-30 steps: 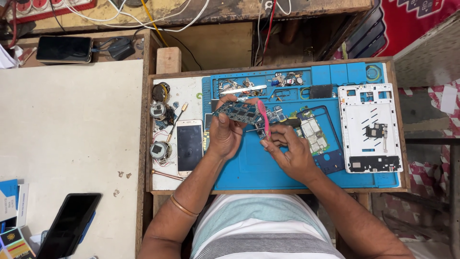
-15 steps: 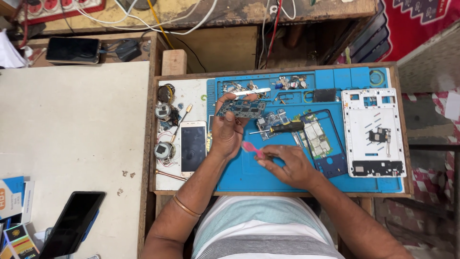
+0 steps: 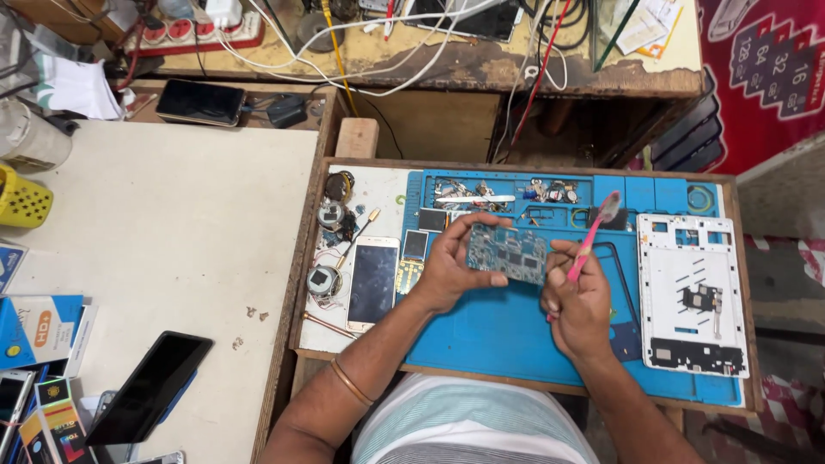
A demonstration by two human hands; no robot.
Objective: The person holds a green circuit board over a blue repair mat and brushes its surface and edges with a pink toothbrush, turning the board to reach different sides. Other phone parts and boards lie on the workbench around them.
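Observation:
My left hand (image 3: 447,266) grips a blue-green circuit board (image 3: 509,254) by its left edge and holds it flat above the blue work mat (image 3: 507,331). My right hand (image 3: 577,305) holds a pink brush (image 3: 591,235) upright, bristles up, and its fingers also touch the board's right edge. Both hands hover over the middle of the mat. A white tablet frame (image 3: 693,292) lies to the right of my right hand.
A white phone (image 3: 373,282) and small round parts (image 3: 325,279) lie left of the mat on the wooden tray. Tweezers and screws fill the mat's top compartments (image 3: 481,196). Dark phones (image 3: 148,387) and boxes sit on the white table at left. Cables hang over the bench behind.
My left hand pulled the circuit board down and toward the mat's middle. My right hand rose from the mat with the pink brush and came up against the board's right edge.

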